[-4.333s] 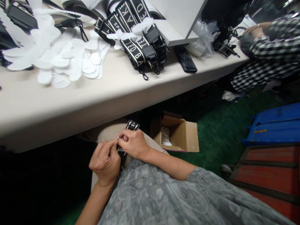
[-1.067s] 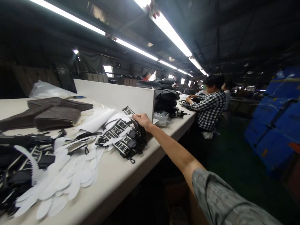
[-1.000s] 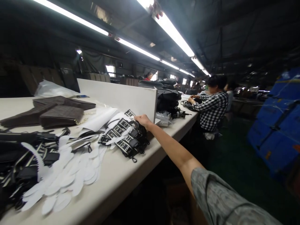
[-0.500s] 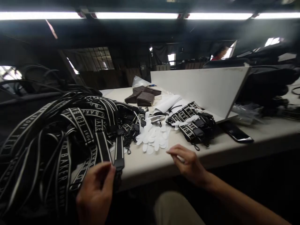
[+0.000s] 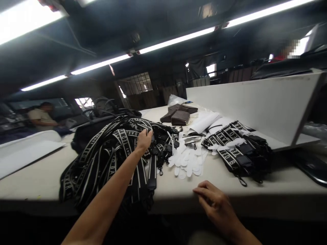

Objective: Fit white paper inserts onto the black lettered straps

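Note:
A big heap of black webbing straps with white edge stripes and lettering lies at the left of the table. My left hand reaches over the top of this heap, its fingers closed on a strap. My right hand hovers at the table's front edge with thumb and fingers pinched together; whether anything small is between them I cannot make out. White rounded paper-like strips lie piled between the hands. Right of them sits a smaller stack of folded lettered straps with black clips and some white strips on top.
Dark brown pouches and white paper sheets lie further back. A white upright panel stands behind the smaller stack, and a black phone lies at the right. Another person sits at the far left.
My left hand has moved from the near end of the straps forward onto the top of the heap. My right hand stays pinched near the table edge. The view has turned left and tilted.

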The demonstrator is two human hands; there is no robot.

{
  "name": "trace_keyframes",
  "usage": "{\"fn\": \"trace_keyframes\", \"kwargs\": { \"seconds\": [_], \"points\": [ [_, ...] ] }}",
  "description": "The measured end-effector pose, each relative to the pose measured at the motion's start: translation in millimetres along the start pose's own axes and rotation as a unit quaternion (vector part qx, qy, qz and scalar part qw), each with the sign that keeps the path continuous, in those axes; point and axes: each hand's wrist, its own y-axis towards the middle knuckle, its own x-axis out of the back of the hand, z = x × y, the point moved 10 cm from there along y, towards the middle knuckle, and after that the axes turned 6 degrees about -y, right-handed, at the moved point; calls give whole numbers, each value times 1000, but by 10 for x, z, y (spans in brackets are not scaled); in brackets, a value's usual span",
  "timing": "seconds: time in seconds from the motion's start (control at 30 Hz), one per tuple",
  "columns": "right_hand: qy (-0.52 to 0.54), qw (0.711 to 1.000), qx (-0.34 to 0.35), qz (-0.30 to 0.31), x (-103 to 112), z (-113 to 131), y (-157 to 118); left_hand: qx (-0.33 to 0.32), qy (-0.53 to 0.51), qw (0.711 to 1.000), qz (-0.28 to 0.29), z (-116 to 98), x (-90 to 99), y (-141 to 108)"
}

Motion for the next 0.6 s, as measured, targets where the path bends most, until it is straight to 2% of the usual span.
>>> {"fn": "trace_keyframes", "kwargs": {
  "seconds": [0.1, 0.2, 0.3, 0.37, 0.47, 0.6],
  "points": [
    [16, 999, -4, 29, -58, -84, -2, -38, -106, 993, -37, -426, 464, 254],
    [15, 999, -6, 29, -80, -135, -5, -50, -175, 982, -48, -737, 937, 477],
    [10, 1000, 0, 12, -68, -110, -8, -66, -215, 973, -46, -948, 1242, 515],
    [6, 1000, 15, -7, -40, -57, 11, -94, -230, 968, -43, -1043, 1339, 448],
    [-3, 999, 35, -25, -19, -39, 28, -148, -225, 963, -24, -1114, 1365, 243],
    [-35, 997, 69, -7, -85, -313, 0, -200, -162, 966, -1, -1205, 1310, -176]
  ]
}}
